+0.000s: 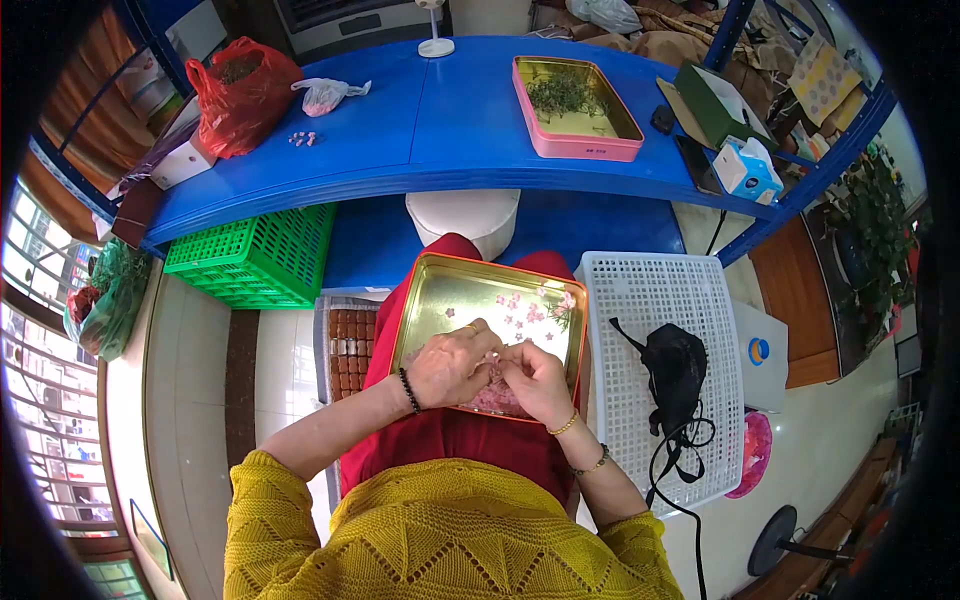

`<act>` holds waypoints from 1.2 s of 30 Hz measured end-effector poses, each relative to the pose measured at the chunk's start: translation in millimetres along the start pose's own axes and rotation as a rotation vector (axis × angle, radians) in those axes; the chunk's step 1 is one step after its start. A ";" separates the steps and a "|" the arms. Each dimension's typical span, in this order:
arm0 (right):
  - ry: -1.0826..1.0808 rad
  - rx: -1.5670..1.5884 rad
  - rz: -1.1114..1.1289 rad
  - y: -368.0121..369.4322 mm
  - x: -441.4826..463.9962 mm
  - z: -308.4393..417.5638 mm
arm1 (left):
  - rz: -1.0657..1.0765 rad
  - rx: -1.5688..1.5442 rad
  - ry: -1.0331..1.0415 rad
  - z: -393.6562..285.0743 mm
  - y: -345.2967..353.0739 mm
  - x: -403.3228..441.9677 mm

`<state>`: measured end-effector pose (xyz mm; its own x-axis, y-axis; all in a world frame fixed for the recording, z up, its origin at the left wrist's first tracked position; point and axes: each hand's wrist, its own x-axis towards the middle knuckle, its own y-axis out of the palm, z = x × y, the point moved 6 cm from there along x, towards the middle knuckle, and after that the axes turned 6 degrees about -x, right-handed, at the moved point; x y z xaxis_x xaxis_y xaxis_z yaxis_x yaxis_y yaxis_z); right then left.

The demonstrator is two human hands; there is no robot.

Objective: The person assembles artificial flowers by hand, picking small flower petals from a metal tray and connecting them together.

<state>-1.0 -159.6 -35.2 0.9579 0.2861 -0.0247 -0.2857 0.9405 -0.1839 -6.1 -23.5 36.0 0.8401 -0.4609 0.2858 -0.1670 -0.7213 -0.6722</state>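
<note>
On my lap rests a shallow rectangular tin (425, 297) with a gold inside and an orange-red rim. Small pink flowers (517, 309) lie scattered over its far half. A denser pile of pink pieces (497, 393) sits in the near part, partly covered by my hands. My left hand (455, 362) and my right hand (535, 378) meet fingertip to fingertip above that pile, both closed in a pinch. What the fingers hold is too small to make out. A green sprig (563, 318) lies near the tin's right side.
A blue shelf (440, 120) stands ahead, bearing a pink tin (583, 150) of green stems, a red plastic bag (240, 100) and a small clear bag (325, 95). A white crate (625, 400) with a black bag (673, 370) is at my right; a green crate (250, 255) is at left.
</note>
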 end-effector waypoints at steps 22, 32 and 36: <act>-0.051 -0.062 -0.068 -1.4 -1.9 11.7 | -0.095 -0.247 -0.138 7.5 -4.5 -2.8; -0.089 -0.087 -0.054 0.0 -2.6 24.8 | -0.120 -0.367 -0.273 29.2 5.5 -11.5; -0.085 -0.127 -0.036 0.0 -2.8 28.8 | -0.118 -0.382 -0.342 32.3 7.0 -13.8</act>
<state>-4.5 -155.1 -6.8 0.9600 0.2719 0.0663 -0.2398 0.9213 -0.3063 -2.1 -5.5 5.3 0.9743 -0.2162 0.0625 -0.1838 -0.9246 -0.3336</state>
